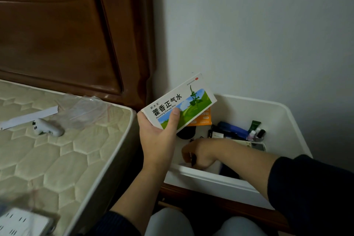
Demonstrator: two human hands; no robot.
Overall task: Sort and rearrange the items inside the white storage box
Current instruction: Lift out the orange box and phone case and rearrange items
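My left hand [160, 134] holds a white medicine carton [182, 103] with a green landscape print, tilted above the left rim of the white storage box [283, 113]. My right hand [197, 154] reaches down into the near left corner of the box, fingers curled around a small dark item [192, 158] I cannot identify. Inside the box lie an orange packet [204, 119], a black round object [186, 133], a blue tube [232, 129], a dark green tube [254, 125] and small nail polish bottles [257, 134].
The box stands on a dark wooden bedside surface [191, 195] against a white wall. To the left is a quilted mattress [57, 149] carrying a white remote-like device [47, 127], a white paper strip [28, 118], clear plastic wrap [84, 109] and a white power strip [23, 222]. A dark wooden headboard [67, 25] rises behind.
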